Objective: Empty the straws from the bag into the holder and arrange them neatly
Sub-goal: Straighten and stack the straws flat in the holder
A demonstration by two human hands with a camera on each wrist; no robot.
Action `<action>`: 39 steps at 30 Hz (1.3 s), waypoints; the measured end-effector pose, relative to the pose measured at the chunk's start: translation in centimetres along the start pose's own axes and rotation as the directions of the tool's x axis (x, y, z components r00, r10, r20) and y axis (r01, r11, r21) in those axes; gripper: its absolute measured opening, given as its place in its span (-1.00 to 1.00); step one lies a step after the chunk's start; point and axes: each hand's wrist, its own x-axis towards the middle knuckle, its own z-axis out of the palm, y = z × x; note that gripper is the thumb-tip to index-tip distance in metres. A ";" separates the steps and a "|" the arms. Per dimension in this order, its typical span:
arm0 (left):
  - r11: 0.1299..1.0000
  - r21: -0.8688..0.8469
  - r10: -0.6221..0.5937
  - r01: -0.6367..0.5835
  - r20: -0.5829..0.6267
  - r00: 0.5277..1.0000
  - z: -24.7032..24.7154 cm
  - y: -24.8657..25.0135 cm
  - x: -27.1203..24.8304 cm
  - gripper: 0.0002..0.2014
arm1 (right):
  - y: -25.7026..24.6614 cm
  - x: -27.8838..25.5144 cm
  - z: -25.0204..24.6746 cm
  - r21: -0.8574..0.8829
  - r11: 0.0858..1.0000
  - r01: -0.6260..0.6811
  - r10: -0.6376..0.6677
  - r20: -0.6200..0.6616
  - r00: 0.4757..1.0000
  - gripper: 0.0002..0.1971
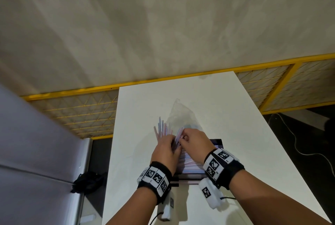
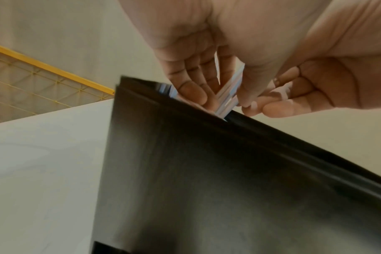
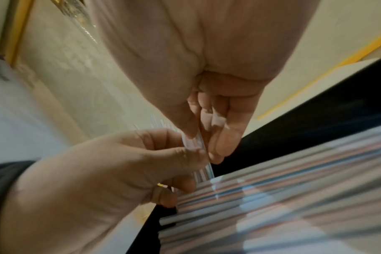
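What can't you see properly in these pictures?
- Head view: the holder is mostly covered by both hands and wrist bands.
- Head view: whether the clear bag still has straws in it; too see-through and far.
- Right wrist view: the straws in the holder are blurred, so no counting.
- Left wrist view: the holder's black wall hides its inside.
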 end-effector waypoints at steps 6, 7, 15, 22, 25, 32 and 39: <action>0.999 -0.035 -0.036 0.040 0.094 0.995 -0.6 -0.2 1.5 -0.86 | -0.5 -0.6 -0.5 -0.011 0.993 0.121 -0.121 0.010 0.993 -0.96; 0.998 -0.048 -0.034 0.039 0.104 0.994 -0.8 -0.3 1.6 -0.87 | -0.5 -0.7 -0.7 -0.012 0.991 0.132 -0.132 0.011 0.991 -0.96; 0.993 0.003 0.121 -0.121 0.024 0.992 -4.0 2.8 2.3 -0.86 | -1.8 -1.7 -5.0 0.226 0.963 0.143 -0.133 -0.058 0.989 -0.72; 0.976 -0.128 0.164 -0.178 -0.112 0.980 -8.2 6.5 1.9 -0.89 | -3.0 -2.9 -9.6 0.135 0.969 0.207 -0.189 -0.136 0.973 -0.62; 0.917 -0.388 0.045 -0.091 -0.126 0.991 -8.8 6.9 1.1 -0.85 | -2.2 -3.3 -9.8 0.053 0.975 0.214 -0.211 -0.046 0.976 -0.49; 0.449 -0.852 -0.252 0.269 0.168 0.953 -5.0 5.0 -1.0 -0.84 | 0.8 -3.8 -5.2 -0.148 0.959 0.242 -0.216 0.170 0.961 -0.88; 0.468 -0.803 -0.428 0.369 0.159 0.890 -3.0 -0.1 -2.5 -0.82 | 4.9 -3.6 -3.1 -0.328 0.934 0.144 -0.053 0.273 0.961 -0.68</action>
